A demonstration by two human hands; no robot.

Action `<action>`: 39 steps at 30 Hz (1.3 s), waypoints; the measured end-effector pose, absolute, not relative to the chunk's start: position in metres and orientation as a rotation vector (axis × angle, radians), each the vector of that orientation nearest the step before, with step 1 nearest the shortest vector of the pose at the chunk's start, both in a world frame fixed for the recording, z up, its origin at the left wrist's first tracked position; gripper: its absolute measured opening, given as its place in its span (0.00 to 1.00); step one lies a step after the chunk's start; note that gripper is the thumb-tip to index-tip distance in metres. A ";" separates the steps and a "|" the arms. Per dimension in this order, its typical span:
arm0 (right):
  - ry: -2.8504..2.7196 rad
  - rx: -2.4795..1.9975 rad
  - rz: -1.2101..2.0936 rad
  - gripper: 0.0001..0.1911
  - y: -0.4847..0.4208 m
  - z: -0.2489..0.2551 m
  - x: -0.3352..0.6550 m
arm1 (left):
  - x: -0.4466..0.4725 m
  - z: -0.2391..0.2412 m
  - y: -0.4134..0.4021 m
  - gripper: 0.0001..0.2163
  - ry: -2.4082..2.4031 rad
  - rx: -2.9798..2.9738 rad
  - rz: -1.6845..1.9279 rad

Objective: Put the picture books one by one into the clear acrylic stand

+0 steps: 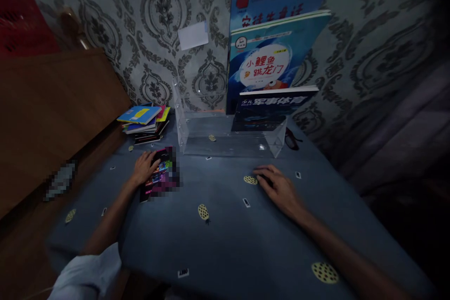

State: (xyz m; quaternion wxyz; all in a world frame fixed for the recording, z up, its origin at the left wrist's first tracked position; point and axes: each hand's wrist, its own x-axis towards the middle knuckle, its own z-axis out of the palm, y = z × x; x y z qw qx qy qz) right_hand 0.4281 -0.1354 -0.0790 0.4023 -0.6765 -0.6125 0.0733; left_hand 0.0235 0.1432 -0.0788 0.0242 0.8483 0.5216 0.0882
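Observation:
At the left, my left hand (144, 168) lies over the left edge of a dark book with a pink and multicolored cover (156, 179). Its fingers are stretched out on the cover, and part of the book is pixelated. My right hand (276, 185) rests on the blue tablecloth, holding nothing, with its fingers loosely bent and the thumb apart. Beyond both hands stands a clear acrylic book stand (225, 145). Its right side bears a dark blue book (270, 115), a teal picture book (260, 63) and a taller blue book (277, 0), all leaning upright.
A stack of books (142, 119) sits at the back left of the table. Dark glasses (291, 139) lie right of the stand. A wooden panel (52, 112) borders the left side. White paper (193, 35) is on the patterned wall. The tablecloth (218, 243) carries printed pineapples.

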 end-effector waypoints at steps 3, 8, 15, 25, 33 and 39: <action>-1.540 -1.697 0.154 0.14 -0.135 -0.080 0.428 | 0.020 -0.082 0.137 0.26 1.546 2.688 0.310; -1.549 -1.697 0.162 0.14 -0.136 -0.080 0.427 | 0.017 -0.093 0.117 0.27 1.402 2.777 0.455; -1.553 -1.693 0.136 0.14 -0.134 -0.082 0.427 | 0.029 -0.094 0.086 0.27 1.324 2.785 0.452; -1.583 -1.679 0.172 0.14 -0.137 -0.078 0.425 | 0.064 -0.092 0.054 0.25 1.168 2.808 0.507; -1.593 -1.676 0.164 0.14 -0.141 -0.073 0.420 | 0.107 -0.087 0.035 0.24 0.997 2.828 0.466; -1.622 -1.648 0.146 0.13 -0.142 -0.075 0.421 | 0.147 -0.085 0.020 0.24 0.883 2.834 0.484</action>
